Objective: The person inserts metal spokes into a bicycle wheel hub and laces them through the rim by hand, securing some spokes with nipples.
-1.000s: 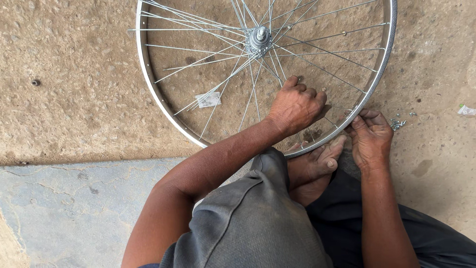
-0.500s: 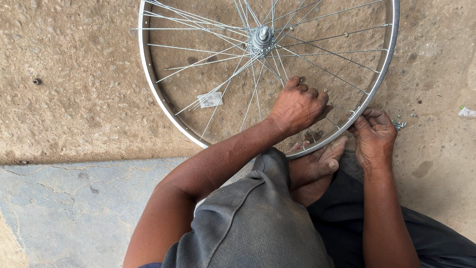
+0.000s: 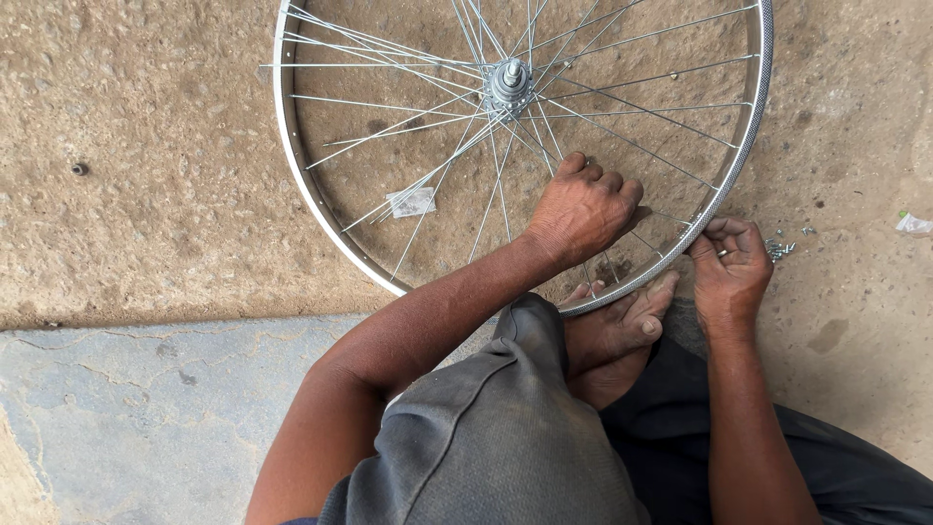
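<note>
Little has shifted since the earlier frame: the left hand [image 3: 583, 209] stays curled over the spokes [image 3: 428, 117] on the near side of the bicycle wheel [image 3: 292, 165], fingers bent around them in a loose grasp, and the right hand [image 3: 729, 267] remains pinched on the silver rim at its near right edge. Small metal bits [image 3: 777, 248] now show plainly on the ground just right of that hand. The wheel lies flat on the rough brown ground [image 3: 146, 194], hub [image 3: 509, 83] far from the person. A bare foot [image 3: 617, 326] presses against the near rim, between the two arms. A scrap of paper [image 3: 412, 202] lies under the spokes, left of the left hand
</note>
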